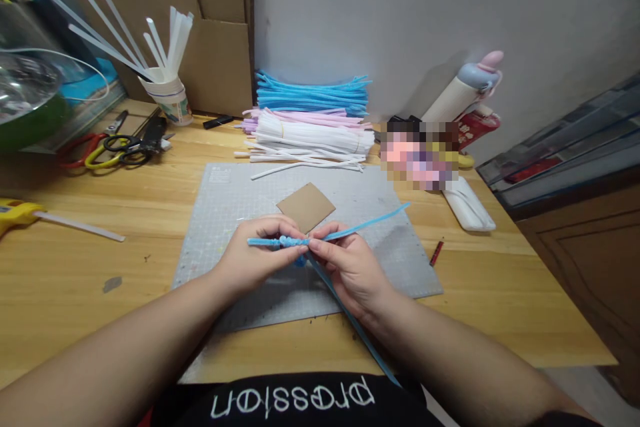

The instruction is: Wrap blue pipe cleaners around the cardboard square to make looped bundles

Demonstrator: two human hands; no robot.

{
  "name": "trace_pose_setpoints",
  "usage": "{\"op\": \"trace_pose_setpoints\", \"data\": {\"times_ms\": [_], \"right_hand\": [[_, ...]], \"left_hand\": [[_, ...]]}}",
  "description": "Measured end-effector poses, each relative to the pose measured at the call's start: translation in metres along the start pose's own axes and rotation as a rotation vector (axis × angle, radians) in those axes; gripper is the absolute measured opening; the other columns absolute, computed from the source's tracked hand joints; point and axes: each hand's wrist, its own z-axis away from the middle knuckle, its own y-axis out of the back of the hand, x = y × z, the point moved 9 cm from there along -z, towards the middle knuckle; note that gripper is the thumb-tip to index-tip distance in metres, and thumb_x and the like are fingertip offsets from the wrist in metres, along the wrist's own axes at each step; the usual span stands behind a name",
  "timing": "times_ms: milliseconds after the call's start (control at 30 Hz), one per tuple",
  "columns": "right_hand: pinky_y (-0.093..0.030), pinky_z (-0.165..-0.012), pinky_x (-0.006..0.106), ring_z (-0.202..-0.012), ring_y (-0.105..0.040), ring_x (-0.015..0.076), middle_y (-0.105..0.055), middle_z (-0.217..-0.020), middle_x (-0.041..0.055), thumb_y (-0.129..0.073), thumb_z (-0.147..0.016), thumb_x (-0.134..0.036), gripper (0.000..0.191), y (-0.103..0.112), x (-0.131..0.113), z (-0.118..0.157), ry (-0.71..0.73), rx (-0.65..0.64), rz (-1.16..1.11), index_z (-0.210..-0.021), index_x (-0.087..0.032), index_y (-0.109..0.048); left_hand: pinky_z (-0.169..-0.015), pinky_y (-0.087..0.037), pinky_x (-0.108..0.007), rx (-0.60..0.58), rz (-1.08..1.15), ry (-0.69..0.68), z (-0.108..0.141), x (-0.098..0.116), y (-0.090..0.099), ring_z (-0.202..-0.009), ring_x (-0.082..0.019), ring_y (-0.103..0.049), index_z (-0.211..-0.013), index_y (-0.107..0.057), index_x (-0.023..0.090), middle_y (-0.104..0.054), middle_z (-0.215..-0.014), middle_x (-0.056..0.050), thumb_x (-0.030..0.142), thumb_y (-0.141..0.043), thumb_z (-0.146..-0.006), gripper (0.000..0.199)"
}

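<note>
Above a grey cutting mat, both hands meet on blue pipe cleaners. Their left part is twisted into a thick, knobbly stem. My left hand is closed, pinching that twisted part between thumb and fingers. With thumb and fingertips, my right hand grips the blue strands at the right end of the twist. One loose strand sticks out to the upper right, and another runs down toward my shirt. A bit of blue shows below the fingers, mostly hidden. A square of brown cardboard lies on the mat just beyond the hands.
Bundles of blue pipe cleaners and white pipe cleaners lie by the wall. At left are scissors, a cup of glue sticks and a yellow glue gun. A bottle and tissue pack stand at right.
</note>
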Motion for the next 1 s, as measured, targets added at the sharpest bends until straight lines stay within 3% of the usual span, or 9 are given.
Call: {"op": "trace_pose_setpoints", "data": {"times_ms": [267, 533, 733, 833, 900, 1000], "right_hand": [[-0.048, -0.065, 0.025, -0.064, -0.062, 0.0108, -0.067, -0.068, -0.0018, -0.083, -0.06, -0.02, 0.023, 0.0, 0.005, -0.002, -0.043, -0.005, -0.049, -0.071, -0.018, -0.063], [-0.048, -0.067, 0.026, -0.064, -0.062, 0.0114, -0.068, -0.066, -0.0006, -0.083, -0.059, -0.018, 0.022, 0.002, 0.008, -0.001, -0.058, -0.001, -0.077, -0.069, -0.018, -0.063], [-0.049, -0.064, 0.028, -0.061, -0.059, 0.0115, -0.064, -0.063, -0.0022, -0.084, -0.058, -0.022, 0.025, 0.003, 0.007, -0.003, -0.051, 0.009, -0.018, -0.069, -0.018, -0.061], [-0.049, -0.063, 0.026, -0.064, -0.06, 0.011, -0.065, -0.071, -0.002, -0.083, -0.059, -0.024, 0.028, 0.001, 0.003, -0.004, -0.015, -0.032, 0.05, -0.075, -0.018, -0.061], [-0.047, -0.055, 0.023, -0.061, -0.058, 0.0097, -0.065, -0.073, -0.0026, -0.082, -0.06, -0.025, 0.031, -0.002, 0.001, -0.005, 0.005, -0.078, 0.143, -0.081, -0.019, -0.06], [-0.039, -0.044, 0.02, -0.048, -0.052, 0.0077, -0.062, -0.061, -0.0046, -0.078, -0.067, -0.03, 0.029, -0.005, 0.002, -0.006, -0.019, -0.137, 0.291, -0.085, -0.019, -0.057]], "left_hand": [[-0.067, -0.049, -0.027, -0.015, -0.012, 0.007, 0.002, 0.001, -0.001, -0.074, -0.015, -0.062, -0.081, -0.067, 0.017, -0.068, -0.08, -0.003, 0.025, -0.07, -0.076, 0.01], [-0.067, -0.049, -0.028, -0.009, -0.017, 0.05, 0.001, -0.002, 0.0, -0.074, -0.017, -0.063, -0.075, -0.069, 0.016, -0.069, -0.079, -0.005, 0.028, -0.072, -0.074, 0.012], [-0.065, -0.049, -0.027, -0.009, 0.009, 0.072, 0.0, -0.004, 0.0, -0.071, -0.016, -0.063, -0.071, -0.069, 0.016, -0.069, -0.076, -0.005, 0.028, -0.073, -0.072, 0.012], [-0.071, -0.049, -0.028, -0.013, 0.021, 0.055, -0.003, -0.006, 0.001, -0.077, -0.017, -0.064, -0.073, -0.07, 0.016, -0.07, -0.081, -0.005, 0.027, -0.073, -0.072, 0.012], [-0.074, -0.05, -0.029, -0.019, 0.073, 0.1, -0.004, -0.013, 0.001, -0.079, -0.018, -0.065, -0.076, -0.07, 0.017, -0.07, -0.082, -0.004, 0.029, -0.074, -0.072, 0.013], [-0.068, -0.052, -0.031, -0.042, 0.23, 0.279, -0.002, -0.031, -0.001, -0.069, -0.018, -0.066, -0.081, -0.068, 0.016, -0.071, -0.073, -0.004, 0.032, -0.075, -0.071, 0.02]]}}
